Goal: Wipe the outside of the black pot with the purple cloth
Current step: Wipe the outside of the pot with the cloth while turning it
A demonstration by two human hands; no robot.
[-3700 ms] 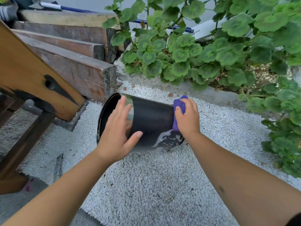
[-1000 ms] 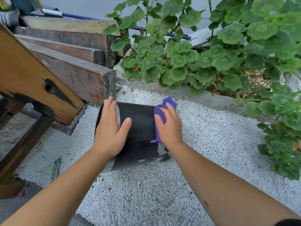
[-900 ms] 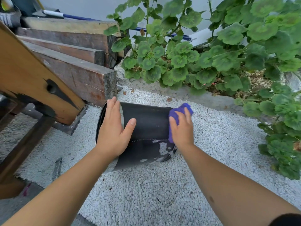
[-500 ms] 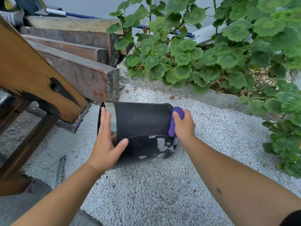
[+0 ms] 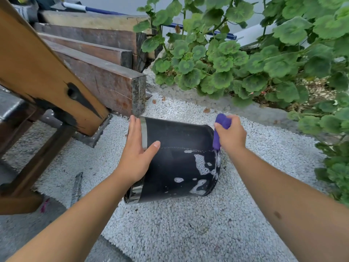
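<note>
While lying on its side on white gravel [image 5: 188, 233], black pot [image 5: 179, 159] with mouth to the left and base to the right, steel rim band at the left end. Left hand [image 5: 136, 154] laid flat over the rim end, fingers [image 5: 134, 129] straight and together along the steel band, thumb spread onto the black wall toward the right. Right hand [image 5: 231, 137] at the far right edge of the pot's base, fingers curled and clamped around purple cloth [image 5: 220, 129]. Cloth bunched, poking out above the knuckles and hanging below the thumb, pressed against the base corner where side wall meets bottom. Patches of white suds on the near right part of the pot wall, just below the cloth. Wooden beams [image 5: 98, 80] stacked at far left, a slanted wooden plank [image 5: 43, 72] nearer left. Green leafy plants [image 5: 245, 63] at far right. A thin metal strip [image 5: 76, 188] lying on the gravel at near left, well apart from the pot.
</note>
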